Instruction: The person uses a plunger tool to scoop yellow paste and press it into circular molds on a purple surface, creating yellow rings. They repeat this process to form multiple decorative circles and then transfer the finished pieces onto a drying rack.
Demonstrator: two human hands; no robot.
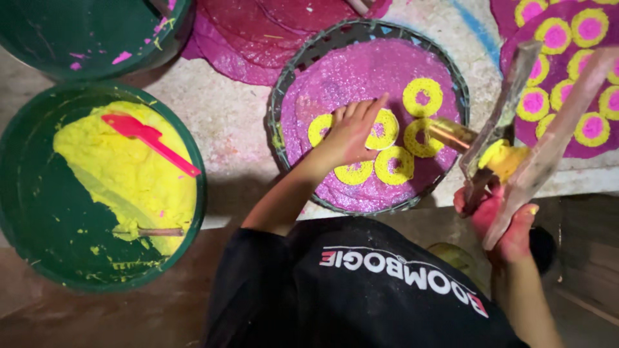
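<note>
Yellow rings (394,165) are lying on a magenta disc (348,77) inside a round woven tray (278,109), sitting on the floor (219,109) at centre. The left hand (351,132) is reaching in, fingers (361,109) slightly spread and pressing flat on one ring. The right hand (500,222) is gripping a clear piping bag (548,142) of yellow paste, its fingers curling round it; the brass nozzle (450,133) is pointing at the rings. A green bucket (26,193) at left is holding yellow paste and a pink spatula (151,142). A second bucket (77,32) and finished discs (574,38) are being cut off by the frame edges.
</note>
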